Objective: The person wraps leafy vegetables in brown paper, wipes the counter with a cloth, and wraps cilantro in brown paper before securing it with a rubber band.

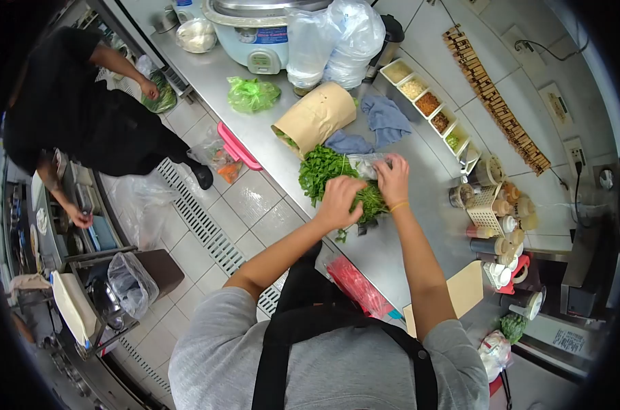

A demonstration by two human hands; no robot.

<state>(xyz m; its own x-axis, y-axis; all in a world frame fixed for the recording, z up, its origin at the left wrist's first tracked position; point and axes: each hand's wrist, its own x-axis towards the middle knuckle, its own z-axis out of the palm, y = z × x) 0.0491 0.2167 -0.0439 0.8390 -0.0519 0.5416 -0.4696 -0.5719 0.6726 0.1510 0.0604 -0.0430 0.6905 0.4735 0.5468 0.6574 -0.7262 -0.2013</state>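
Note:
A bunch of cilantro lies on the steel counter, leaves to the left and thin stems to the right. My left hand curls its fingers over the near side of the bunch. On the stem side, my right hand, with a yellow band at the wrist, bends its fingers down onto the stems beside crumpled clear plastic. A small dark object shows partly under the stems. Just beyond are a brown paper bundle with greenery at its open end and a blue cloth.
At the back stand a rice cooker and stacked, plastic-wrapped containers. A green plastic bag sits nearby. Topping trays and sauce bottles line the wall side. Another person in black stands at left across the tiled floor.

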